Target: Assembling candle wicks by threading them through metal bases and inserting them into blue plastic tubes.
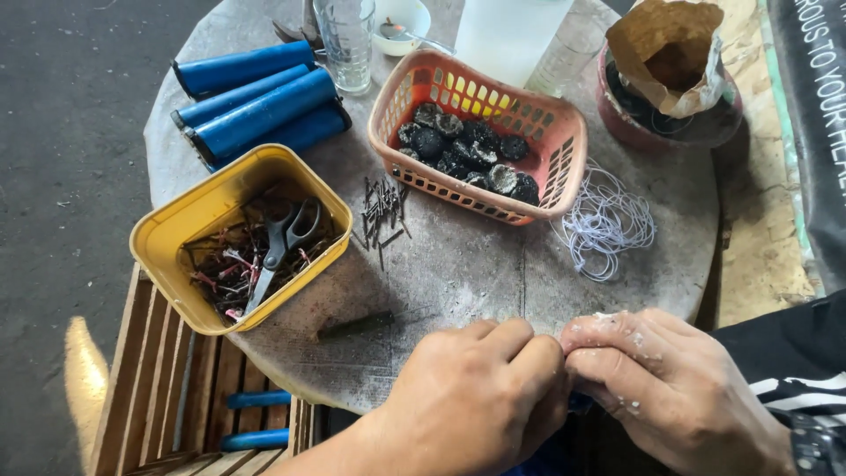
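Note:
My left hand (480, 397) and my right hand (661, 388) meet knuckle to knuckle at the near edge of a round grey table (458, 264). Both have their fingers curled shut around something small and blue that is almost wholly hidden between them. White powder dusts my right hand. A dark thin stick (357, 324) lies on the table just left of my left hand.
A yellow tub (167, 234) holds scissors (282, 242) and scraps. An orange basket (564, 132) contains dark lumps. Blue tubes (256, 101), loose nails (383, 211), white string (604, 220), a glass (345, 40), a brown paper bag (665, 53) and a wooden crate (176, 397) are around.

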